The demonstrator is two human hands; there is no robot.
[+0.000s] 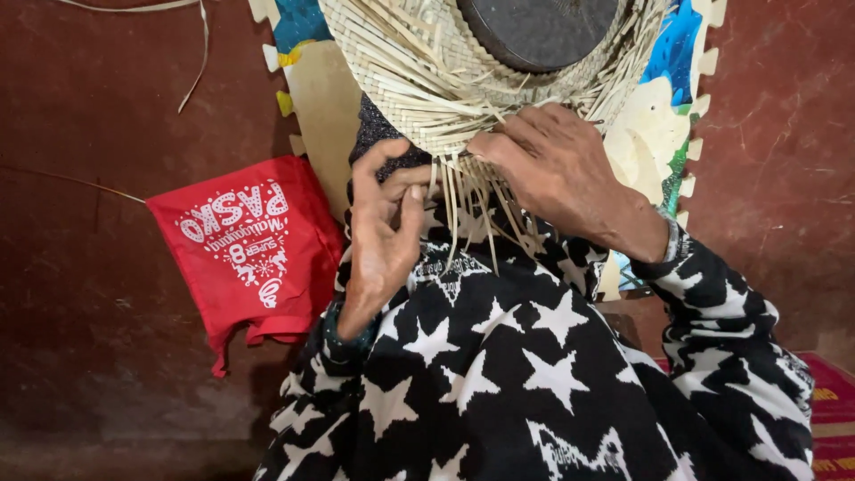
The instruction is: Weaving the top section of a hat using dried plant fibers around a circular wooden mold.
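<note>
Weaving | 2 hands (472, 196) pinch straw strips (463, 209) | woven mat (419, 71) under dark disc (534, 27)

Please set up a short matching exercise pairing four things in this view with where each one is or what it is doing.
Things:
1. left hand
2. right hand
3. red cloth bag
4. dark round weight

Places or states:
A. lying on the floor beside the mat
B. resting on top of the woven piece
C. pinching loose straw strips
D. pressing palm-down on the weave's edge

Pairs: 1-C, 2-D, 3-A, 4-B
</note>
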